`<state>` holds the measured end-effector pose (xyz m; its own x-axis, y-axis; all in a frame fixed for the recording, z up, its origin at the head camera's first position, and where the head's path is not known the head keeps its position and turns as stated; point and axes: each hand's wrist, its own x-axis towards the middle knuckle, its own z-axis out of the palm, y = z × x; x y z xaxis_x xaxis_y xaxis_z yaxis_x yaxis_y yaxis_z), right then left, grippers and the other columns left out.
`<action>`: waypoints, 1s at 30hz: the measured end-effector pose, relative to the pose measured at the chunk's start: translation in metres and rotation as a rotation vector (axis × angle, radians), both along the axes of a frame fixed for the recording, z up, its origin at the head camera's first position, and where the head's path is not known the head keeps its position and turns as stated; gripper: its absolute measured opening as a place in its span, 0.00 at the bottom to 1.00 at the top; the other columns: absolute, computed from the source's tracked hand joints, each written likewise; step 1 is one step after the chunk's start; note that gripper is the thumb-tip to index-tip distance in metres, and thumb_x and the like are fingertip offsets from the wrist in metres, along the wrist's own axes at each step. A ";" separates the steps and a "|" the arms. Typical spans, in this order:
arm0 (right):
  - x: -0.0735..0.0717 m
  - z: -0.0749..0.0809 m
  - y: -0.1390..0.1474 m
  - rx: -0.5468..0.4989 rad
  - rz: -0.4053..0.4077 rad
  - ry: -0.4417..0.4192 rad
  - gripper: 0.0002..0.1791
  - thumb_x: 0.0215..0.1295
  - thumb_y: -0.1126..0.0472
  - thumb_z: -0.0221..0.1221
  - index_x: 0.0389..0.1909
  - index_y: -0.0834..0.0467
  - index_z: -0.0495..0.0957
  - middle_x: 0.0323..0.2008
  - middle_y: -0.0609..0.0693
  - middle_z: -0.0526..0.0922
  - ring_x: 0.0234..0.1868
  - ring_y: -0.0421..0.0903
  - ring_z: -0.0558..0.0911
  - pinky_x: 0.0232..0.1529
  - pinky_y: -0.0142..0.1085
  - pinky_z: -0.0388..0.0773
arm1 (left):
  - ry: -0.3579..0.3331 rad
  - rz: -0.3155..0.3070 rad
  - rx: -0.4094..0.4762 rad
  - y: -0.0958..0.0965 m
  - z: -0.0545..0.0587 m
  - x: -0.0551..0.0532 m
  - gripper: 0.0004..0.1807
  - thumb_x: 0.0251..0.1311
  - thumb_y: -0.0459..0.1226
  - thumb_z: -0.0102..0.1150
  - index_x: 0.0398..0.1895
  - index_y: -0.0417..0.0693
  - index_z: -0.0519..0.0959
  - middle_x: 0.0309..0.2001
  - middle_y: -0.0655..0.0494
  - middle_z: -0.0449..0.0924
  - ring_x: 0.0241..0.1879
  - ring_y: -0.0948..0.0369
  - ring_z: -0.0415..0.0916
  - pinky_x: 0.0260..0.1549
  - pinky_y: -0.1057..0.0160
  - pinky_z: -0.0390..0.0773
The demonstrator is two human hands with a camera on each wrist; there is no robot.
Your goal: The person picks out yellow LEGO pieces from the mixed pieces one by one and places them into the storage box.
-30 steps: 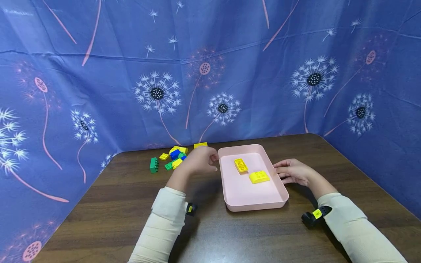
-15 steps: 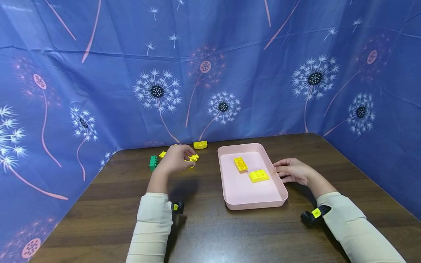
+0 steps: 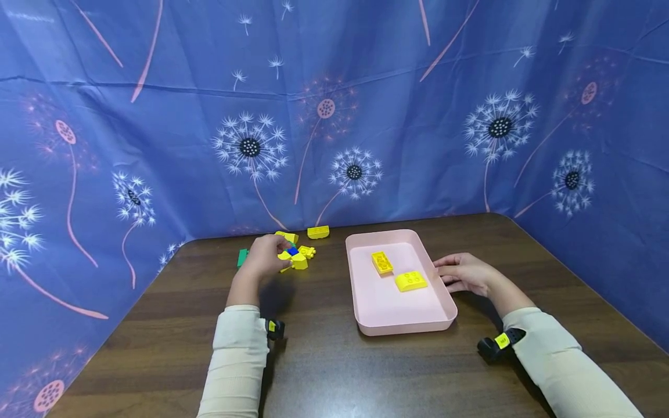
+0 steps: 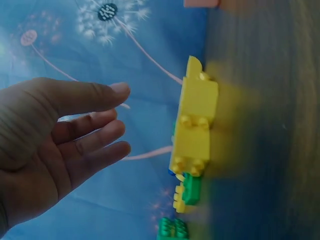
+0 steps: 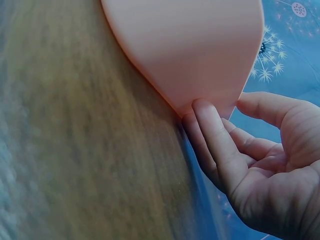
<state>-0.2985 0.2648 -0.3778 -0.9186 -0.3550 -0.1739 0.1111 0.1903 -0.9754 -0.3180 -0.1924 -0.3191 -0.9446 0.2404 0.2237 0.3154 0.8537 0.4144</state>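
Nothing is between the fingers of my left hand, which is over the near left side of a small pile of building bricks. In the left wrist view its thumb and fingers are held apart and loosely bent, facing yellow bricks and a green brick. My right hand stays at the right side of a pink tray. Its fingertips touch the outer wall, with the thumb at the rim. Inside the tray lie two yellow bricks, one oblong and one with a curved side.
A yellow brick sits apart at the table's back edge, right of the pile. One green brick is partly hidden left of my left hand. Blue cloth with dandelion prints hangs behind the brown wooden table.
My left hand has moved left from beside the tray's left rim to the brick pile, then slightly farther left, uncovering more yellow and blue bricks. The right hand and tray stay put.
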 end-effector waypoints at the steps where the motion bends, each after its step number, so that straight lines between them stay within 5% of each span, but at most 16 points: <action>1: 0.000 -0.001 0.000 0.001 -0.004 -0.003 0.29 0.69 0.66 0.55 0.62 0.80 0.58 0.41 0.54 0.83 0.39 0.46 0.84 0.43 0.46 0.82 | -0.011 0.012 0.004 -0.001 -0.002 -0.002 0.17 0.50 0.32 0.72 0.45 0.37 0.82 0.44 0.43 0.82 0.46 0.47 0.78 0.48 0.50 0.77; 10: -0.001 -0.002 0.002 0.006 -0.003 -0.001 0.29 0.69 0.66 0.55 0.63 0.80 0.59 0.42 0.55 0.83 0.39 0.46 0.84 0.43 0.46 0.82 | -0.019 0.040 -0.038 -0.011 -0.019 -0.018 0.21 0.51 0.31 0.71 0.51 0.38 0.82 0.51 0.40 0.80 0.50 0.45 0.76 0.52 0.47 0.74; 19: -0.002 0.001 0.000 -0.010 0.013 -0.001 0.28 0.69 0.67 0.55 0.62 0.81 0.59 0.42 0.54 0.83 0.39 0.45 0.84 0.43 0.46 0.82 | -0.065 0.091 -0.013 -0.017 -0.039 -0.032 0.36 0.52 0.37 0.72 0.65 0.38 0.71 0.63 0.35 0.69 0.63 0.40 0.65 0.63 0.44 0.63; 30: -0.002 0.001 0.000 0.020 -0.005 0.006 0.28 0.69 0.67 0.54 0.62 0.80 0.59 0.43 0.56 0.83 0.40 0.46 0.85 0.43 0.46 0.82 | -0.114 0.133 0.029 -0.019 -0.052 -0.035 0.21 0.55 0.34 0.69 0.53 0.39 0.79 0.54 0.41 0.78 0.56 0.44 0.73 0.56 0.46 0.71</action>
